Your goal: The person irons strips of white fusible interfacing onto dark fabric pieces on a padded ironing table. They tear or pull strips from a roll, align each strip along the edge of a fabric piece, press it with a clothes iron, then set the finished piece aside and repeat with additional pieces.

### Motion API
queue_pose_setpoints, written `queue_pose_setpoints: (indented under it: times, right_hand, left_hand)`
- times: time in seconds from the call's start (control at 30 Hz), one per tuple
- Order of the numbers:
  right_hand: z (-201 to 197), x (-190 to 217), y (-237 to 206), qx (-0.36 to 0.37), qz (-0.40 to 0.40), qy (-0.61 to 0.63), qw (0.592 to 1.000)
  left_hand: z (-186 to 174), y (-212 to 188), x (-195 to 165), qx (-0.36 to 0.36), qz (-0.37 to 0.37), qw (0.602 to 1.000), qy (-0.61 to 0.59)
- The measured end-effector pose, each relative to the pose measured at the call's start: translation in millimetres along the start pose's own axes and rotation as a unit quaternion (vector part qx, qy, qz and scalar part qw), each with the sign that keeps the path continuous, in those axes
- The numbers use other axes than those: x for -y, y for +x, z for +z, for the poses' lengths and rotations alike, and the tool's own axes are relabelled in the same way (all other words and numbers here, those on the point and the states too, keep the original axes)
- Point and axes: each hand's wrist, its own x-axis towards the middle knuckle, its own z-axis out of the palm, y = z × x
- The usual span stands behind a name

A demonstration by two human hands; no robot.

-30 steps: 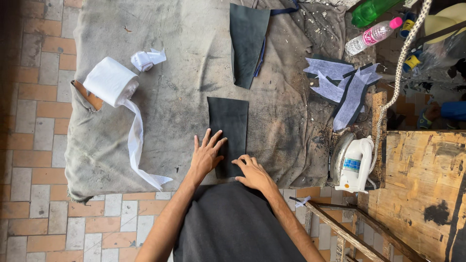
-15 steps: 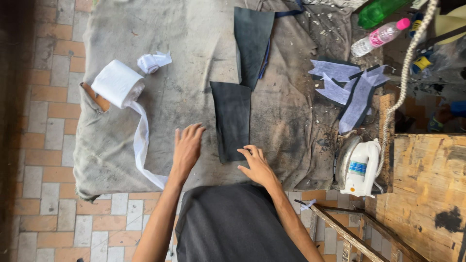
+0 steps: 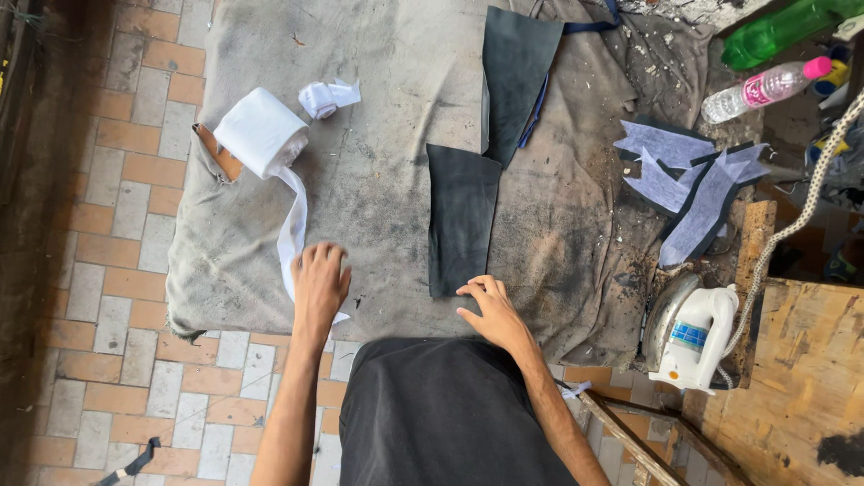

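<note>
A dark grey fabric piece (image 3: pixel 461 216) lies flat on a stained grey cloth pad (image 3: pixel 387 108) spread over the tiled floor. My right hand (image 3: pixel 490 310) rests with fingers spread at the piece's lower right corner. My left hand (image 3: pixel 320 281) lies palm down on the loose white strip (image 3: pixel 293 229) that trails from a white roll (image 3: pixel 261 130). Neither hand grips anything. A larger dark fabric piece (image 3: pixel 515 72) lies further away on the pad.
A crumpled white scrap (image 3: pixel 328 96) lies by the roll. Pale grey cut pieces (image 3: pixel 688 184) are piled at the right, near a white iron (image 3: pixel 697 337) with a braided cord. Bottles (image 3: pixel 765 85) stand at top right. A wooden board (image 3: pixel 801 378) is at lower right.
My left hand has left the dark fabric piece and moved left onto the white strip. My right hand has stayed at the piece's lower edge. The camera view has shifted a little.
</note>
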Motion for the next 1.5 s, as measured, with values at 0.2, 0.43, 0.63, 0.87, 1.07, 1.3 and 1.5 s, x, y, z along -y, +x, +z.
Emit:
queue_pose_setpoints:
  times: [0.2,0.43,0.63,0.87,1.07,1.3,1.5]
  right_hand:
    - [-14,-4,-8,-0.010,0.012,-0.003,1.000]
    - [-24,-30,-45,-0.068,0.145,0.039,0.986]
    - [-23,-30,-65,-0.076,0.203,0.086,0.972]
    - [-57,24,-39,-0.175,0.032,0.128,0.976]
    - [-93,83,-7,-0.214,-0.204,0.053,0.954]
    - [-85,40,2,0.143,-0.056,0.401,0.903]
    - [-55,-37,-9,0.135,0.023,0.467,0.873]
  left_hand:
    - [-17,142,-4,-0.009,-0.032,0.993,-0.116]
    - [-40,252,8,-0.132,0.008,0.970,0.206]
    - [-42,282,6,-0.004,-0.044,0.991,0.129]
    - [-76,230,-41,0.002,0.282,0.950,-0.135]
    - [-109,104,-115,0.176,0.254,0.854,-0.419]
    - [-103,36,-125,0.149,0.107,0.827,-0.532]
    - [-69,7,-88,0.129,0.034,0.838,-0.529]
